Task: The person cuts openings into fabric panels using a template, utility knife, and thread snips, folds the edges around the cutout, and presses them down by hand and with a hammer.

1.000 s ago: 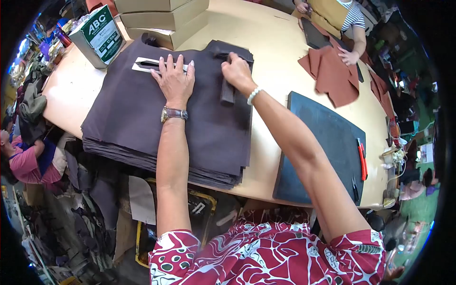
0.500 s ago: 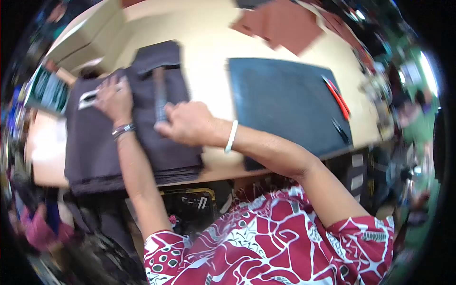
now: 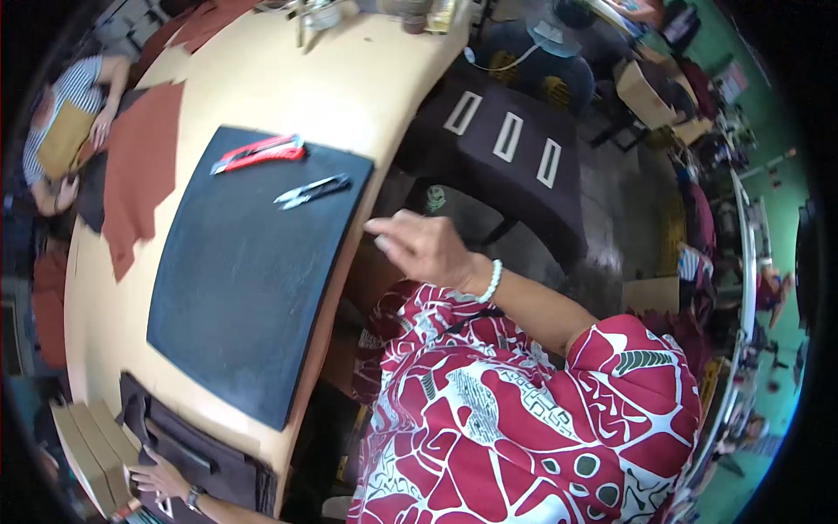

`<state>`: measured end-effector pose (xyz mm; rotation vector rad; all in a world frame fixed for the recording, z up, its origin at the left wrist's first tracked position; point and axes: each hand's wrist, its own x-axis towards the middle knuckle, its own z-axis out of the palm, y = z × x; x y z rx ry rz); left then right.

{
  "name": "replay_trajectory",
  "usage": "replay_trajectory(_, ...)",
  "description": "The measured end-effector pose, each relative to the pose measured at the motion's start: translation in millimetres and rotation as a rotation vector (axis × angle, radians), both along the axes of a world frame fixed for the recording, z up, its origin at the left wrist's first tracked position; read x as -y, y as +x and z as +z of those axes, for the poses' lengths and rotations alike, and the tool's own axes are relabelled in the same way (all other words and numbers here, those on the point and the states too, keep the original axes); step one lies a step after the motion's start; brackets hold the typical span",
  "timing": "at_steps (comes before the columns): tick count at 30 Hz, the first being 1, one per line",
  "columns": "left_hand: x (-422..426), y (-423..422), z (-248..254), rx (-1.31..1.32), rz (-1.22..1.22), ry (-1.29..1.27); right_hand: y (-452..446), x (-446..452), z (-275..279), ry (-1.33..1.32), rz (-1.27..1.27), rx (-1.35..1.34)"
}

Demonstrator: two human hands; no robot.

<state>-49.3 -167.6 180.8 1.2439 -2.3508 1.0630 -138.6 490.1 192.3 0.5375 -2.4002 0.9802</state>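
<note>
My left hand lies with fingers spread on a stack of dark brown leather-like sheets, at the lower left. By its fingertips is a small pale slotted piece. A dark bar-like object, perhaps the hammer, lies on the stack beside this hand; its details are blurred. My right hand hovers just off the table edge, fingers partly stretched and apart, with nothing visible in them. Nearest to it on the black cutting mat are black-handled thread snips and a red utility knife.
A co-worker handles material at the left, beside reddish-brown sheets. Cardboard boxes stand near my left hand. Right of the table, a dark-covered surface bears three pale rectangular frames. A fan stands behind it.
My view has swung to the right. My right hand has let go of the hammer and moved away from the stack, past the mat. My left hand stays on the stack.
</note>
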Motion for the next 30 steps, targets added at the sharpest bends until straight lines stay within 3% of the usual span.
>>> replay_trajectory(2,-2.3,-12.9,-18.1,-0.106,-0.287,0.102,-1.2,-52.1,-16.8,0.083,-0.221,0.068)
replay_trajectory(3,4.0,-18.7,-34.3,-0.204,-0.464,0.176,5.0,-25.3,-39.2,0.149,-0.296,-0.017)
replay_trajectory(4,-48.7,-33.9,-26.1,-0.399,-0.694,0.269,5.8,-46.4,-47.0,0.165,-0.406,0.048)
replay_trajectory(5,-107.7,-38.3,-10.0,-0.274,-0.397,0.532,3.8,-69.2,-61.5,0.157,-0.497,0.024)
replay_trajectory(6,-107.8,-45.0,-31.7,-0.174,-0.581,0.465,3.4,-96.3,-69.4,0.168,-0.603,0.050)
replay_trajectory(8,-199.3,-52.4,-13.0,-0.087,-0.564,0.643,4.4,-148.9,-89.5,0.183,-0.849,0.150)
replay_trajectory(10,-231.3,-60.1,-25.0,-0.101,-0.651,0.844,6.8,-208.7,-107.2,0.242,-0.953,0.160)
replay_trajectory(11,-259.4,-62.1,-11.8,0.039,-0.525,0.832,6.3,-235.5,-113.1,0.261,-0.946,0.202)
replay_trajectory(14,-304.1,-74.6,4.0,0.025,-0.496,0.848,-16.1,-321.4,-120.6,0.343,-0.737,0.304)
replay_trajectory(19,-297.4,-78.4,-4.1,-0.012,-0.546,0.858,-31.5,-328.0,-103.0,0.549,-0.175,0.404)
replay_trajectory(22,-288.8,-83.1,-12.5,-0.029,-0.567,0.864,-38.0,-322.8,-94.8,0.633,0.002,0.426)
replay_trajectory(30,-191.8,-76.0,-42.8,-0.055,-0.682,0.880,-21.5,-239.6,-76.4,0.753,0.098,0.641)
